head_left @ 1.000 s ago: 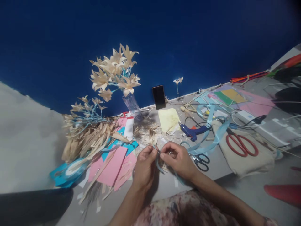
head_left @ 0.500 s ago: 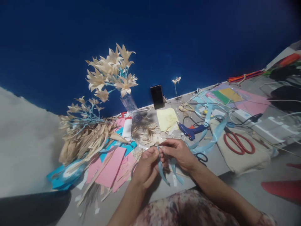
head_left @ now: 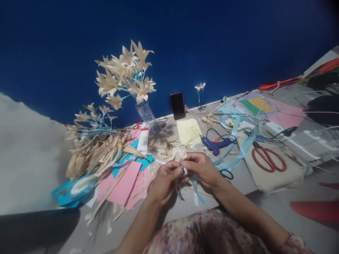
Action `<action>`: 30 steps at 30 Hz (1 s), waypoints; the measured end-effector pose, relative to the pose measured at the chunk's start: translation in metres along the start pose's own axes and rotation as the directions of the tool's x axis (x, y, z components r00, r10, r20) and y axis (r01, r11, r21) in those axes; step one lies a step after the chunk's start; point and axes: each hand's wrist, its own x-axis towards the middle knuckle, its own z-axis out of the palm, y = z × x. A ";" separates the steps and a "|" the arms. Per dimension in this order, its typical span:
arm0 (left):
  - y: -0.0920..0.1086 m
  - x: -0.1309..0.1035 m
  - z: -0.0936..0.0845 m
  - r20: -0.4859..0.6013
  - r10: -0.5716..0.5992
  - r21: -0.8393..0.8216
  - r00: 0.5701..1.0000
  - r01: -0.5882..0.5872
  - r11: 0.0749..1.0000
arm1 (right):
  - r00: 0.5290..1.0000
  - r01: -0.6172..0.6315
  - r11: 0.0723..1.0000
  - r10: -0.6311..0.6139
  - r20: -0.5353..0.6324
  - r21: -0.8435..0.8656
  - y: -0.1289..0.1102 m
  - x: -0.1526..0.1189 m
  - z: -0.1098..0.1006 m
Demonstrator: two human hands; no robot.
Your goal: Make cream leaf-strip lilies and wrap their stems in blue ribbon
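Right grip (head_left: 202, 169), blue ribbon (head_left: 196, 189) downward.

Grey table (head_left: 239, 184), cluttered. On its left and middle: dried husk strips (head_left: 92, 157), pink paper sheets (head_left: 124, 187), pale scraps (head_left: 165, 150), a clear vase (head_left: 146, 114) toward the back, a yellow sheet (head_left: 188, 131). On its right: blue glue gun (head_left: 216, 145), light-blue ribbon (head_left: 245, 145), partly hidden black-handled scissors (head_left: 231, 177), cream cloth (head_left: 271, 180) near the front edge.
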 end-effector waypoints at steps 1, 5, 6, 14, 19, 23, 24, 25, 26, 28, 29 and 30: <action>0.001 0.000 -0.001 -0.012 0.026 0.035 1.000 -0.025 0.999 | 1.000 0.008 1.000 -0.008 -0.006 0.001 0.001 0.000 0.000; 0.009 -0.004 0.003 -0.050 0.107 0.200 0.993 -0.095 0.975 | 0.998 0.056 0.998 -0.056 -0.006 -0.013 0.005 0.000 -0.002; 0.011 -0.005 0.004 -0.049 0.102 0.216 0.994 -0.089 0.972 | 0.998 0.064 0.998 -0.064 -0.001 -0.009 0.005 0.000 -0.002; 0.016 -0.007 0.011 0.003 -0.062 0.091 0.998 0.062 0.994 | 0.999 0.050 0.995 -0.050 0.004 0.084 0.006 -0.002 0.002; 0.014 -0.011 0.014 -0.113 0.071 0.198 0.991 -0.048 0.979 | 0.998 0.043 0.993 -0.039 -0.039 0.105 0.005 -0.002 0.003; 0.014 -0.015 0.019 -0.165 0.162 0.307 0.973 -0.105 0.946 | 0.997 0.057 0.992 -0.051 -0.051 0.111 0.006 0.000 0.002; 0.014 -0.016 0.021 -0.172 0.170 0.323 0.970 -0.107 0.940 | 0.997 0.060 0.992 -0.054 -0.053 0.114 0.006 0.001 0.001; 0.015 -0.016 0.022 -0.179 0.175 0.336 0.968 -0.107 0.936 | 0.997 0.065 0.991 -0.060 -0.053 0.117 0.008 0.001 0.001; 0.015 -0.016 0.022 -0.187 0.178 0.344 0.966 -0.105 0.933 | 0.997 0.070 0.991 -0.065 -0.050 0.118 0.009 0.001 0.001; 0.014 -0.015 0.022 -0.206 0.186 0.355 0.961 -0.104 0.929 | 0.996 0.080 0.992 -0.076 -0.037 0.102 0.011 0.002 0.000; 0.013 -0.014 0.022 -0.218 0.193 0.359 0.957 -0.105 0.927 | 0.997 0.078 0.994 -0.076 -0.030 0.073 0.011 0.002 -0.002; 0.013 -0.013 0.021 -0.231 0.200 0.361 0.952 -0.107 0.926 | 0.997 0.080 0.997 -0.079 -0.027 0.015 0.009 0.002 -0.005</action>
